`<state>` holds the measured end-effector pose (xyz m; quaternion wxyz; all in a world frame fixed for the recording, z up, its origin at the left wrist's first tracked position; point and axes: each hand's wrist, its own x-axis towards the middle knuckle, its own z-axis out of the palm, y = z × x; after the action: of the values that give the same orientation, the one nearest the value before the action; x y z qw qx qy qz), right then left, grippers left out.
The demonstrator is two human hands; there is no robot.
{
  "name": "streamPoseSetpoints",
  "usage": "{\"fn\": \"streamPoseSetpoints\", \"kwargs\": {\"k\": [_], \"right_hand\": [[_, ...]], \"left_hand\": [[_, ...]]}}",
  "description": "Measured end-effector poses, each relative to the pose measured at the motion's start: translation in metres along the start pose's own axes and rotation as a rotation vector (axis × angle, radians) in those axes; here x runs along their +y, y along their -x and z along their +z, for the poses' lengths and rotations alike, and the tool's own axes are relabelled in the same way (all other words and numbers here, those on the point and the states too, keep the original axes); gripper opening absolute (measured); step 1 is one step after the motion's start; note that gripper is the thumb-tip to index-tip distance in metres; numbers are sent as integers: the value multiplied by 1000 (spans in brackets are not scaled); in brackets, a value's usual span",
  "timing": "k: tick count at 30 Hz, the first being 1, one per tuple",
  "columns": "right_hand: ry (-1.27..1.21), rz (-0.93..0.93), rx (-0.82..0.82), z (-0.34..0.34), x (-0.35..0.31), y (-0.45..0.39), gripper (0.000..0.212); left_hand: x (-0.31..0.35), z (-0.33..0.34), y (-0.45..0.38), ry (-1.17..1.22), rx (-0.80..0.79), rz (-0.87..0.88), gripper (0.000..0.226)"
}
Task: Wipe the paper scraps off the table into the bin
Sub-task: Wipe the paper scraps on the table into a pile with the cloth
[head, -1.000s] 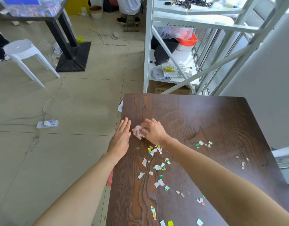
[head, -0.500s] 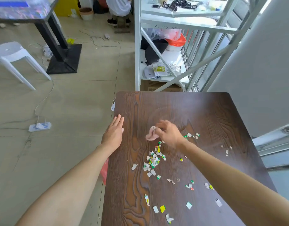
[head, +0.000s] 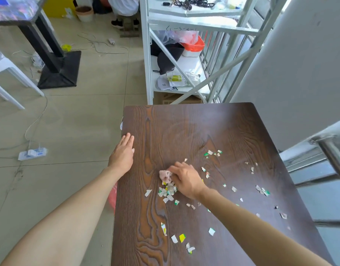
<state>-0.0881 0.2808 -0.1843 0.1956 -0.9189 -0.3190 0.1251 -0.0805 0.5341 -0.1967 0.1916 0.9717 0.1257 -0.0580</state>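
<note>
Your right hand has its fingers pinched around a small pink cloth, pressed to the desk just above a heap of paper scraps near the desk's middle. Your left hand lies flat with its fingers released, at the desk's 9 o'clock edge. The scraps look feather-light and thin, so judge them likely to skitter, flip or slip under the cloth instead of riding ahead of it; the cloth is soft and limp, and is best kept bunched with a low flat edge dragging on the wood. Loose scraps are spread widely: a cluster toward 1 o'clock from the heap, singles out toward 3 o'clock near the right edge, and more toward 6 o'clock close to you. The smooth wood should let them slide easily. A red bin shows only as a sliver under the left edge, at about 8 o'clock from the heap, so that edge is your exit. The far half of the desk is bare, with free room there; a metal rail stands close at the right.
</note>
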Motion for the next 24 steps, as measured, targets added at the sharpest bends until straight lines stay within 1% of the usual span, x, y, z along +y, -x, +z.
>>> {"fn": "streamPoseSetpoints", "kwargs": {"k": [2, 3, 4, 6, 7, 9, 10, 12, 14, 16, 18, 20, 21, 24], "right_hand": [[-7, -68, -50, -7, 1, 6, 21], [-25, -75, -43, -13, 3, 6, 18], [-57, -61, -13, -21, 6, 5, 15], [-133, 6, 102, -42, 19, 0, 13], [-149, 52, 171, -53, 31, -4, 15], [-124, 177, 293, -75, 59, -13, 27], [-96, 252, 338, -85, 75, -17, 29], [-23, 405, 407, -99, 109, -23, 26], [34, 545, 412, -101, 136, -25, 22], [16, 624, 357, -92, 150, -26, 24], [-38, 645, 346, -75, 149, -26, 26], [-82, 624, 380, -61, 136, -25, 28], [-92, 593, 378, -55, 126, -24, 28], [-116, 445, 291, -36, 89, -15, 27]], "left_hand": [[4, 0, 0, 1, 21, -18, 52], [7, -1, 0, -1, 40, -29, 52], [11, -1, 1, -4, 56, -31, 52], [21, 1, -1, -17, 59, 12, 52], [28, 3, -2, -20, 51, 51, 52], [43, 7, -6, -6, 29, 130, 52], [51, 10, -9, -1, 16, 165, 52], [68, 16, -14, -2, -10, 235, 51], [82, 24, -19, -4, -35, 294, 51], [93, 30, -22, -1, -65, 317, 51], [100, 34, -25, 4, -70, 302, 51], [102, 36, -25, 0, -49, 285, 51], [103, 36, -25, -5, -47, 283, 51], [103, 35, -25, -23, -69, 278, 51]]}}
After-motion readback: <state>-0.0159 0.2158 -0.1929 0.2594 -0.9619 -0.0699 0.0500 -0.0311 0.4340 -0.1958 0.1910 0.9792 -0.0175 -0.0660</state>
